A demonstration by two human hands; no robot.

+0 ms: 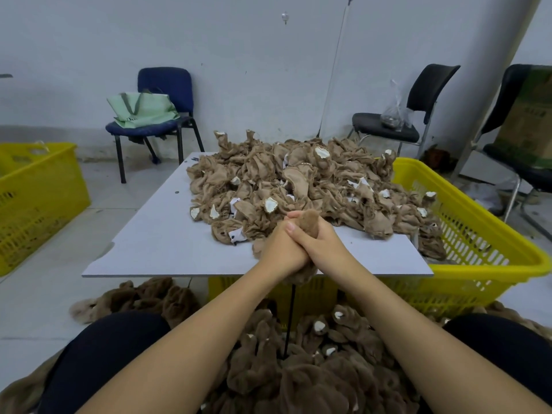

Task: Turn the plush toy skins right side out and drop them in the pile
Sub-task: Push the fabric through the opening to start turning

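Head camera, wide-angle, looks forward-down, near table [155,234].

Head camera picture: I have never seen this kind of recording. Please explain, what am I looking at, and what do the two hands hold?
There is no machine. A person wears one camera on the head, looking down at their own arms. The left hand and right hand together grip one brown plush toy skin, fingers curled round it. On the grey table board lies a heap of inside-out skins. Below, between the knees, is the pile of furry turned skins. Yellow baskets stand beside.
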